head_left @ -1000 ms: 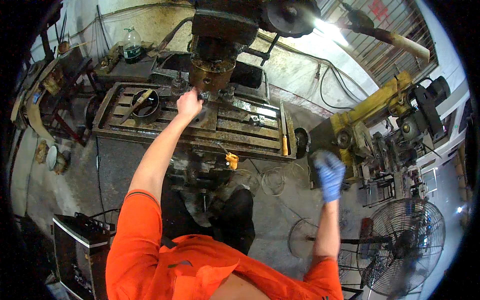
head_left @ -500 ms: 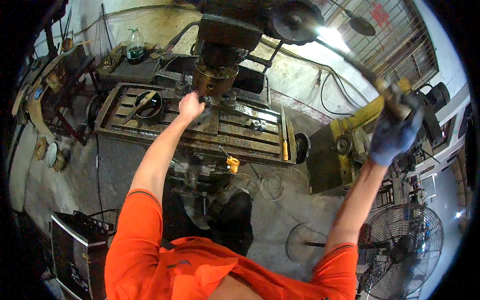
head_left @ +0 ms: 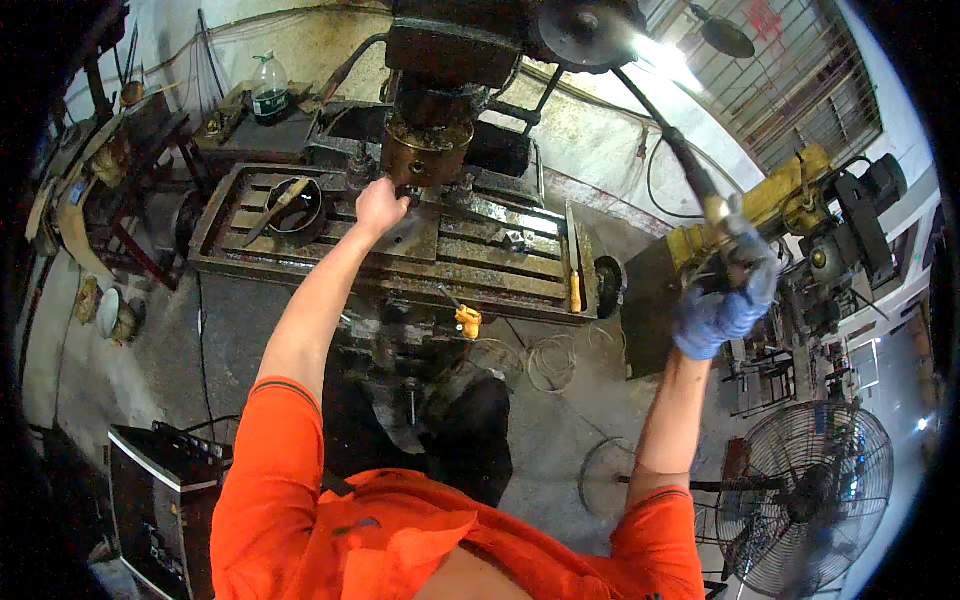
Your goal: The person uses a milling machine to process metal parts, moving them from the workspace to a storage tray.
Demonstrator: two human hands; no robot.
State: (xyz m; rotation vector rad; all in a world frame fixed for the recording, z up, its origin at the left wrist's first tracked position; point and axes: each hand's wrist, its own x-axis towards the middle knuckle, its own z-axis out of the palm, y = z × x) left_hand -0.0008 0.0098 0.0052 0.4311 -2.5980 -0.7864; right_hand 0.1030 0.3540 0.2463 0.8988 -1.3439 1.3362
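My bare left hand (head_left: pixel 382 207) is closed just under the round metal spindle head (head_left: pixel 428 152) of a large drilling or milling machine. Whatever its fingers grip is hidden. My right hand (head_left: pixel 722 308), in a blue-grey glove, is wrapped round the end of a long dark lever (head_left: pixel 672 140) that slants down from the machine's upper right. Below the spindle lies the oily slotted machine table (head_left: pixel 480 270). A black pot (head_left: pixel 298 236) with a brush (head_left: pixel 283 207) across it stands on the table's left part. A small metal block (head_left: pixel 515 241) rests to the right.
A yellow-handled tool (head_left: pixel 575 290) lies along the table's right end. A yellow piece (head_left: pixel 467 320) hangs at the front edge. A yellow-and-dark machine (head_left: pixel 690 250) stands at right, with a floor fan (head_left: pixel 805 495) nearer me. A plastic bottle (head_left: pixel 269 95) sits behind, at left.
My right hand has swung down and inward with the lever, to the left of where it was. My left hand has stayed under the spindle.
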